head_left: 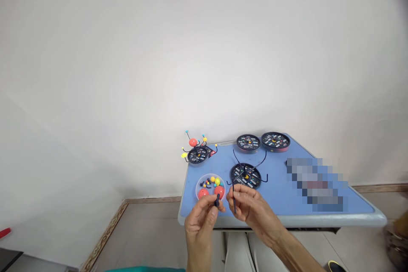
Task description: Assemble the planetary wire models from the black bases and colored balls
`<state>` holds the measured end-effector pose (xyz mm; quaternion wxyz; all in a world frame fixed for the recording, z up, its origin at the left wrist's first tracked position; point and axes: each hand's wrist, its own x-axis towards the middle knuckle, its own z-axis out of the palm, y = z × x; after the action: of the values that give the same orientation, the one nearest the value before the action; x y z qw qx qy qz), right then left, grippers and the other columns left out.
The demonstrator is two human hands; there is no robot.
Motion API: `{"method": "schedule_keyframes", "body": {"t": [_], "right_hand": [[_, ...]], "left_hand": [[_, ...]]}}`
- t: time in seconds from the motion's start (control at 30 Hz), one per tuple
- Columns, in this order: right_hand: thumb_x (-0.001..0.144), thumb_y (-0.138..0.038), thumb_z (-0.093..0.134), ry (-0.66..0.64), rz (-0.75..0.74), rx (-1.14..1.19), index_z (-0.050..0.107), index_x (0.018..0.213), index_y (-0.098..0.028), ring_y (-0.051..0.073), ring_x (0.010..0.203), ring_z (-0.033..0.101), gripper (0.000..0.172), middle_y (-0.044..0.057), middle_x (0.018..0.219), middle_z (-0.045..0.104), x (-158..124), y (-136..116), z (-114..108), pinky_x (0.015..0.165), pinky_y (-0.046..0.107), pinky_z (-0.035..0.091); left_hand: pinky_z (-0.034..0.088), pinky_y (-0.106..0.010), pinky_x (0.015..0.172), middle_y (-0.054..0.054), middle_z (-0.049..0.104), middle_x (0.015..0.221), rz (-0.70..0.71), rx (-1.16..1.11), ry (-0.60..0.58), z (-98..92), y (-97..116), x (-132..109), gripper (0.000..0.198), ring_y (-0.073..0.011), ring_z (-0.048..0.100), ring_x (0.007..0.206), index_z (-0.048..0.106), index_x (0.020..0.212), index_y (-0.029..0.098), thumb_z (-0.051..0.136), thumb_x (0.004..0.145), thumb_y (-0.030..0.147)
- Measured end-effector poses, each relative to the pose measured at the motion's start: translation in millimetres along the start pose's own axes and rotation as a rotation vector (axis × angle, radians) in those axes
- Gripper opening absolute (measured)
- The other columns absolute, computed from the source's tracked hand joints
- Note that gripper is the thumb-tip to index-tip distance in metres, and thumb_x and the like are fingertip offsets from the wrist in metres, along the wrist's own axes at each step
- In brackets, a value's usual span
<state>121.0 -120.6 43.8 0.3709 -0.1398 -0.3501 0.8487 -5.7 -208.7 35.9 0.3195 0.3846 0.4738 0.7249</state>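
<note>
Between the thumb and fingers of my left hand (204, 221) is a small black plastic piece (217, 200). My right hand (250, 208) pinches a thin black rod (233, 191), held nearly upright. The two hands are close together but apart, above the table's front edge. Just beyond my left hand sits a clear round bowl (197, 182) with red half-balls, small yellow and blue balls and short black pieces. Behind my right hand lies a round black base (236, 173) with a printed face; several bent black rods (259, 162) spread out from its middle.
At the back left of the blue table (274, 199) stands a model (197, 155) with a red ball and coloured balls on bent rods. Two round black discs (248, 143) rest at the back. A blurred-out object (314, 185) lies on the right.
</note>
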Motion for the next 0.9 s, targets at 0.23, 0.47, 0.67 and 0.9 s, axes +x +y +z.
{"method": "schedule_keyframes", "body": {"t": [0.23,0.47,0.67,0.9], "right_hand": [[0.073,-0.034,0.077,-0.015,-0.013,-0.018,0.068,0.074,-0.013,0.004,0.047,0.044,0.024,0.001,0.063,0.059,-2.0,1.1,-4.1,0.046,0.018,0.028],[0.072,-0.027,0.078,-0.035,0.03,0.149,0.068,0.072,-0.011,0.004,0.049,0.04,0.019,0.0,0.064,0.057,-2.3,0.6,-6.0,0.045,0.017,0.028],[0.066,-0.022,0.08,-0.043,0.153,0.26,0.069,0.071,-0.009,0.002,0.045,0.035,0.018,-0.002,0.058,0.052,-10.2,-0.5,-12.2,0.041,0.014,0.024],[0.063,-0.022,0.076,-0.095,0.377,0.102,0.065,0.063,-0.009,0.0,0.036,0.026,0.016,-0.004,0.049,0.048,-25.6,-5.4,-17.6,0.034,0.013,0.011]], "left_hand": [[0.055,-0.025,0.075,-0.005,0.073,0.08,0.054,-0.006,0.169,9.5,-1.6,-8.7,0.03,-0.017,0.068,0.077,0.075,0.096,0.02,0.077,0.072,0.037],[0.056,-0.023,0.072,-0.005,0.071,0.087,0.176,0.192,0.24,18.8,-4.5,-16.2,0.023,-0.0168,0.068,0.077,0.075,0.086,0.02,0.075,0.073,0.039],[0.055,-0.029,0.081,-0.007,0.073,0.096,0.194,0.405,0.104,16.8,-4.3,-8.0,0.024,-0.0192,0.069,0.083,0.075,0.096,0.022,0.066,0.082,0.039],[0.053,-0.03,0.081,-0.007,0.072,0.087,0.114,0.432,-0.152,30.9,11.7,5.3,0.02,-0.0209,0.065,0.085,0.077,0.091,0.022,0.066,0.082,0.035]]}}
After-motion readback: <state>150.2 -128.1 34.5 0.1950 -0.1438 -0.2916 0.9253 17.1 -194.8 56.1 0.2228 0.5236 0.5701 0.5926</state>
